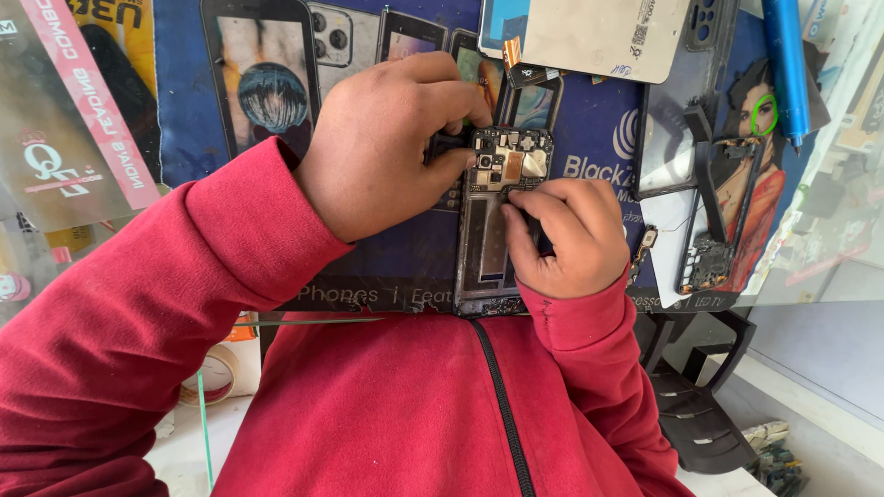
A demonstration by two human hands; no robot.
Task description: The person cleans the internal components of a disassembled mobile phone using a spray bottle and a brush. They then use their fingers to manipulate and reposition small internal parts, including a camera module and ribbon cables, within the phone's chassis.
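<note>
L fingers (460, 161) are pinched on the top-left edge of the opened phone (502, 225), by the left hand (382, 147). R hand (562, 235) is curled on the frame's right side; its fingertips are tucked under, grip not discernible. Phone is laid flat on the blue printed mat (589, 138), centre. A black inner frame (723, 212) and blue screwdriver (787, 64) are seen to the right, apart.
</note>
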